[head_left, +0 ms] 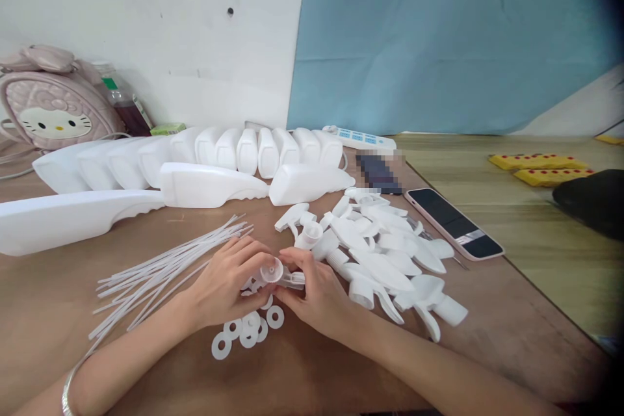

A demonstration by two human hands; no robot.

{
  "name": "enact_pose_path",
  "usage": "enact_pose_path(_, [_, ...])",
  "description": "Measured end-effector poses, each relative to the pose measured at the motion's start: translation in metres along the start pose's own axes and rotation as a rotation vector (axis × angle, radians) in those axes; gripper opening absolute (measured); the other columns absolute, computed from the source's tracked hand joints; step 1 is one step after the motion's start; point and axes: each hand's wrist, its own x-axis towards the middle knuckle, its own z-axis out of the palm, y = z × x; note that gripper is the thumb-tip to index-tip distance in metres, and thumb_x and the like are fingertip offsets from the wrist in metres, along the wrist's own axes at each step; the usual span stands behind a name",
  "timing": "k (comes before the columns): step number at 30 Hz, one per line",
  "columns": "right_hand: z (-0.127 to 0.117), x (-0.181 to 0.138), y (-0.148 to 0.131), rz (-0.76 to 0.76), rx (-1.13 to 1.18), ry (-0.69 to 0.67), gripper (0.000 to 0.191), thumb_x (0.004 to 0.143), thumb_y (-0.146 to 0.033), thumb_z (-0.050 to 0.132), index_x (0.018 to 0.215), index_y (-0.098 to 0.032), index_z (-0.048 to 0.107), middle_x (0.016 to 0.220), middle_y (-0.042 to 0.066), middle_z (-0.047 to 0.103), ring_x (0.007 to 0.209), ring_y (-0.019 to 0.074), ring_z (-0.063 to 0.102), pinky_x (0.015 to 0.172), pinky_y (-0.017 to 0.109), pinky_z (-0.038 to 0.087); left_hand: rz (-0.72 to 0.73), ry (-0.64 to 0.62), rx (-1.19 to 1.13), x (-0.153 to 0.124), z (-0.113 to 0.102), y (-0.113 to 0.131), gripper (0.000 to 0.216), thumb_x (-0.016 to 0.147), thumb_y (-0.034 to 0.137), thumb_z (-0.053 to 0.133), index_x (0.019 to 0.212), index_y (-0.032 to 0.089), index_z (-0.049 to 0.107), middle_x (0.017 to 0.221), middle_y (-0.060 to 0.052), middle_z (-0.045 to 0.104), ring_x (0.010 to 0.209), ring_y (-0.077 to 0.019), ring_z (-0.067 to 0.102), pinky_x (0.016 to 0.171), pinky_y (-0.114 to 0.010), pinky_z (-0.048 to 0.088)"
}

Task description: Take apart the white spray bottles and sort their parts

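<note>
Between my two hands is a white trigger spray head, its round collar facing up toward me. My left hand pinches the collar from the left, thumb below and fingers above. From the right, my right hand grips the trigger end with thumb and fingers. Just beneath them lie several flat white ring washers, some overlapping and partly covered by my left hand. A bundle of thin white tubes lies to the left. On the right is a heap of white trigger spray heads.
White plastic bottles lie in rows along the back. At the right are a phone, a dark blurred object and a power strip. A pink bag and a dark-liquid bottle stand back left. The table edge runs along the right.
</note>
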Motion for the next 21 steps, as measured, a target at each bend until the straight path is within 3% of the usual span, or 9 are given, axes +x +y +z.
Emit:
enact_pose_path(9, [0.0,0.0,0.0,0.003,-0.015,-0.005,0.035,0.083,-0.029,0.054,0.111,-0.02,0.034,0.099,0.009,0.061,0.082,0.0204,0.064,0.068,0.033,0.052,-0.001,-0.027,0.014,0.003,-0.003,-0.003,0.013,0.079,0.022,0.052,0.092,0.019,0.051,0.09,-0.006,0.059,0.08,-0.0183,0.051,0.07,-0.032,0.04])
enact_pose_path(13, [0.0,-0.001,0.0,0.002,-0.018,-0.01,0.035,0.083,-0.029,0.054,0.111,-0.02,0.034,0.099,0.008,0.061,0.082,0.0202,0.064,0.068,0.033,0.052,0.025,0.045,-0.023,0.001,0.0,-0.003,0.017,0.076,0.019,0.055,0.093,0.019,0.049,0.092,-0.006,0.058,0.079,-0.0173,0.052,0.069,-0.031,0.042])
enact_pose_path(16, [-0.001,-0.001,-0.001,0.002,-0.031,-0.008,0.036,0.082,-0.03,0.056,0.11,-0.019,0.035,0.096,0.008,0.062,0.083,0.0207,0.064,0.068,0.033,0.052,0.078,0.171,-0.076,0.0,-0.009,-0.004,0.024,0.079,0.017,0.051,0.102,0.018,0.045,0.091,-0.007,0.058,0.08,-0.0167,0.053,0.07,-0.03,0.044])
enact_pose_path(19, [-0.002,0.0,-0.002,0.002,-0.039,-0.015,0.035,0.082,-0.03,0.057,0.109,-0.019,0.037,0.095,0.008,0.062,0.083,0.0212,0.064,0.069,0.033,0.052,-0.075,0.211,0.015,0.001,-0.034,-0.005,0.011,0.083,0.019,0.044,0.093,0.017,0.047,0.076,-0.003,0.056,0.07,-0.0141,0.052,0.064,-0.026,0.042])
enact_pose_path(21, [-0.002,0.001,-0.003,0.0,-0.046,-0.016,0.034,0.082,-0.03,0.056,0.108,-0.018,0.038,0.095,0.008,0.063,0.083,0.0215,0.064,0.068,0.033,0.052,-0.271,0.016,0.185,0.002,-0.053,-0.007,0.013,0.084,0.026,0.042,0.077,0.018,0.049,0.066,-0.001,0.054,0.06,-0.013,0.05,0.057,-0.025,0.037])
